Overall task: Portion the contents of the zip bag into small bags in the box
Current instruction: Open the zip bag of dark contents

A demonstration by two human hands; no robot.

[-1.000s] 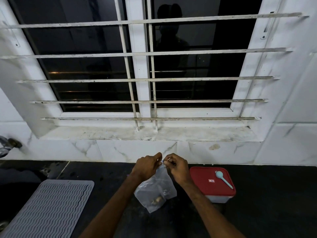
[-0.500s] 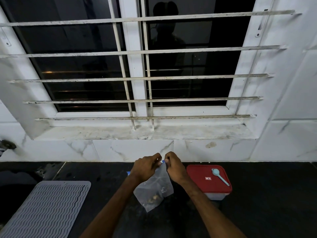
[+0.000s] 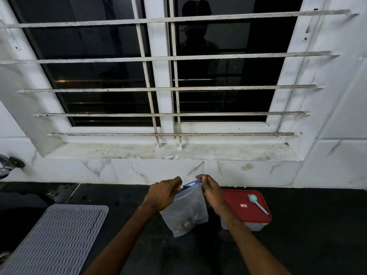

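Clear plastic with a blue seal, the zip bag [image 3: 186, 211] is held upright over the black surface [image 3: 317, 225] near its back edge, with brownish bits at the bottom. The left grip [image 3: 162, 195] and right grip [image 3: 211, 192] each pinch a top corner (fingers curled). The red-lidded box [image 3: 238, 197] stands just to the right, a pale blue spoon [image 3: 257, 203] lying on its lid. A grey ribbed mat [image 3: 57, 237] lies at the front left corner.

Dim indoor light — sharp focus, wide-angle bowing at edges.
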